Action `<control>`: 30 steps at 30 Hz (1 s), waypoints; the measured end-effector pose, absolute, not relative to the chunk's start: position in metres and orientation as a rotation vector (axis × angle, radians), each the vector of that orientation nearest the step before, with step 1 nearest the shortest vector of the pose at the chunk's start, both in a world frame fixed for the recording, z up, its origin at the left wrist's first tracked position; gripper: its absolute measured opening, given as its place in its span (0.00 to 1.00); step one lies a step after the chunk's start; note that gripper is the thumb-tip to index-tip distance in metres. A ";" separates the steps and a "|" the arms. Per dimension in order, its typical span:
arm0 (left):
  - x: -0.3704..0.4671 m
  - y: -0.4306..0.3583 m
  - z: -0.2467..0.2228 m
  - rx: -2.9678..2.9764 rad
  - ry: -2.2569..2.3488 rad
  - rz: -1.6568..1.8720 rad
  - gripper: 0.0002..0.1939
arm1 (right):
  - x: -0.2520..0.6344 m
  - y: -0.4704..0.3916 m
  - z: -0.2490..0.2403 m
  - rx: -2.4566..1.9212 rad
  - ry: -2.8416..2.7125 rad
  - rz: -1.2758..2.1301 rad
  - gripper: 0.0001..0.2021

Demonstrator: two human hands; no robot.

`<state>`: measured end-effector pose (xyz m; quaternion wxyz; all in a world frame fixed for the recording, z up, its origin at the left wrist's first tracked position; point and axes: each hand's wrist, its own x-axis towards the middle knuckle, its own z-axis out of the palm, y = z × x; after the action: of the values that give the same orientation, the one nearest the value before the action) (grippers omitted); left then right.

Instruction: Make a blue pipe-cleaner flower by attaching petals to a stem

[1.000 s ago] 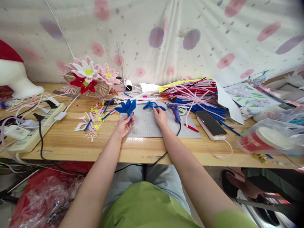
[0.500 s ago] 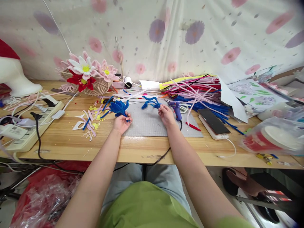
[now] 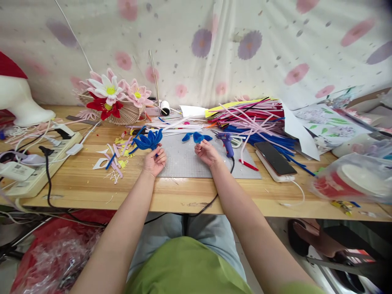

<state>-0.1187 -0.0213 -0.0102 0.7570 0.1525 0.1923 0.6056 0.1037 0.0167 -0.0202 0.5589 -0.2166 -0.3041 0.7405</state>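
Note:
My left hand (image 3: 155, 160) is closed around the base of a blue pipe-cleaner flower (image 3: 148, 140), whose looped petals fan out above my fingers. In my right hand (image 3: 207, 152), a small blue pipe-cleaner petal (image 3: 198, 137) is pinched between thumb and fingers. Another blue petal (image 3: 186, 137) lies on the grey cutting mat (image 3: 180, 159), left of that hand. A bit of blue also shows just behind the held petal, on its right. The two hands are apart, both above the mat.
A purple glue gun (image 3: 226, 143) rests on the mat beside my right forearm, its black cord crossing the table edge. Pipe cleaners (image 3: 254, 118) are heaped behind. At right lies a phone (image 3: 275, 157); at left, scraps (image 3: 115, 161) and a power strip (image 3: 45, 167).
My right hand has shifted slightly left and now shows a petal where a long bent blue strip was. My left hand has turned the flower more upright.

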 end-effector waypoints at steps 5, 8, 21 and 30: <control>-0.113 -0.021 -0.012 0.440 0.472 1.337 0.17 | 0.078 0.016 -0.022 -0.656 -0.796 1.723 0.12; -0.112 -0.021 -0.012 0.464 0.492 1.326 0.16 | 0.065 0.016 -0.024 -0.738 -0.852 1.652 0.14; -0.105 -0.021 -0.011 0.479 0.749 1.166 0.05 | 0.071 0.012 -0.019 -0.867 -1.201 1.414 0.18; -0.108 -0.019 -0.012 0.421 0.795 1.500 0.07 | 0.172 -0.009 0.027 -1.200 -1.606 1.444 0.21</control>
<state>-0.1080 -0.0195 -0.0124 0.6412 0.1849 0.3487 0.6581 0.1724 -0.0094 0.0265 0.3295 -0.4585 -0.6138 0.5518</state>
